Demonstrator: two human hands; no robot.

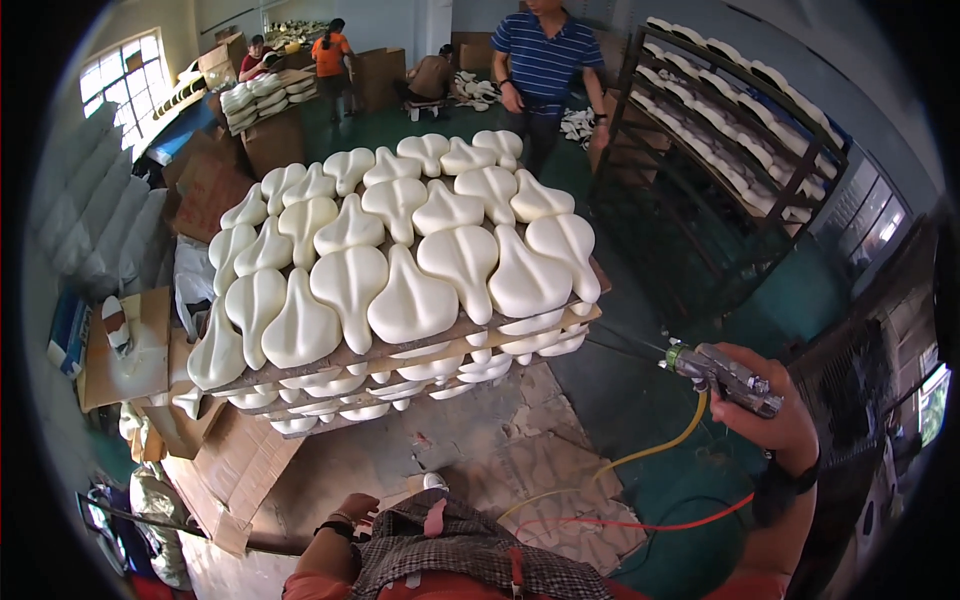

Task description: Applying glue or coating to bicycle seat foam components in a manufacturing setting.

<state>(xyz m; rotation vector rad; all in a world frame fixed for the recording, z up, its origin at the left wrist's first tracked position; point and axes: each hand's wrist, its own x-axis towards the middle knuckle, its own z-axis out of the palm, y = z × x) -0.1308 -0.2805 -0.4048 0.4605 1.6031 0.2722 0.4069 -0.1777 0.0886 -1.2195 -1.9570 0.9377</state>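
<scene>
My right hand [775, 412] is wrapped round a metal spray gun [725, 374] with a green ring at its front. The gun points left toward the stack, and a thin mist shows ahead of its nozzle. From its handle hangs a yellow hose [690, 428]. Low in front of my body, my left hand [358, 506] holds nothing, its fingers loosely apart. Ahead of me, rows of cream-white foam bicycle saddles [413, 300] cover the top board [320, 358] of a layered stack. More saddles sit on the boards beneath. The gun does not touch them.
A dark rack [700, 140] of saddles stands at the far right. Flattened cardboard [560, 440] lies on the floor, with a red hose [670, 526] across it. Cartons [125, 350] stand at left. A person in a striped shirt [548, 60] stands behind the stack; several others are farther back.
</scene>
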